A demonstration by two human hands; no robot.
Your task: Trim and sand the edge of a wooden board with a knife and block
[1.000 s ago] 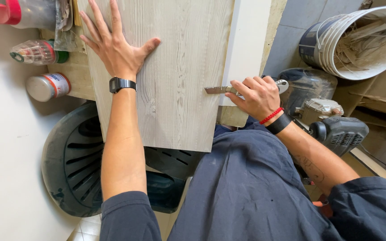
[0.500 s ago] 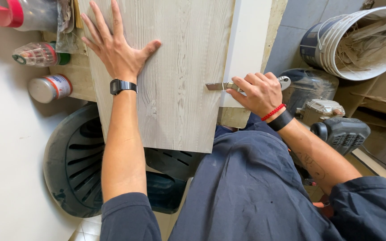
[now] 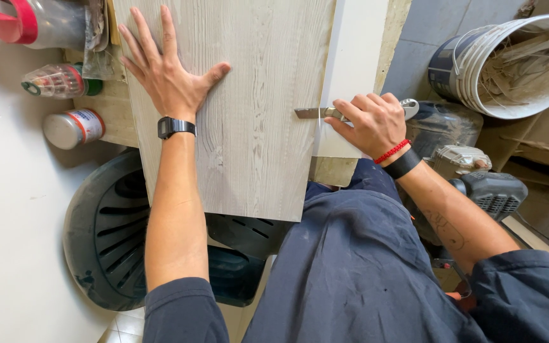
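My left hand (image 3: 169,76) lies flat with fingers spread on a pale wood-grain plank (image 3: 255,127), pressing it down. A black watch sits on that wrist. My right hand (image 3: 373,124) grips a utility knife (image 3: 316,113) whose blade lies across the plank's right edge, beside a white strip (image 3: 351,70) that runs along that edge. A red cord and a black band circle the right wrist.
A dark plastic chair (image 3: 106,235) stands under the plank. A can (image 3: 71,128), a bottle (image 3: 58,81) and a red-lidded container (image 3: 27,22) lie at the left. A white bucket (image 3: 509,60) of scraps and a grey power tool (image 3: 484,184) are at the right.
My right hand and the knife have shifted slightly up along the plank's edge. My left hand stays flat in the same place.
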